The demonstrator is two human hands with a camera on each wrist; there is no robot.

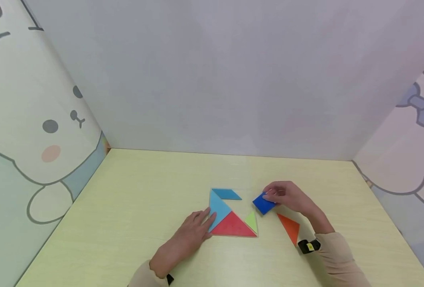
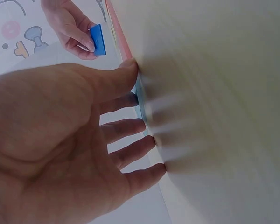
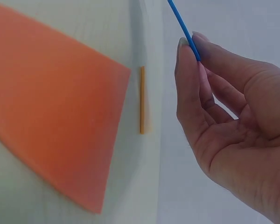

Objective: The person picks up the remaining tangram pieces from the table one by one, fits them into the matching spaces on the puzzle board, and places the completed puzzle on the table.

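My right hand (image 1: 285,195) pinches a blue square tangram piece (image 1: 263,204) by one edge between thumb and fingers. In the right wrist view the square (image 3: 184,29) is seen edge-on, raised off the table. My left hand (image 1: 192,231) rests at the left side of the laid-out pieces, fingers extended and fingertips on the light blue triangle (image 1: 217,205). Against that triangle lie a red triangle (image 1: 233,226) and a blue parallelogram (image 1: 227,194). A small green triangle (image 1: 252,222) touches the red one's right side.
An orange triangle (image 1: 290,228) lies on the table (image 1: 154,183) below my right hand. A thin yellow-orange piece (image 3: 142,100) shows beyond it in the right wrist view. A plain wall (image 1: 226,79) stands behind the table, with cartoon-printed panels (image 1: 36,99) at the sides.
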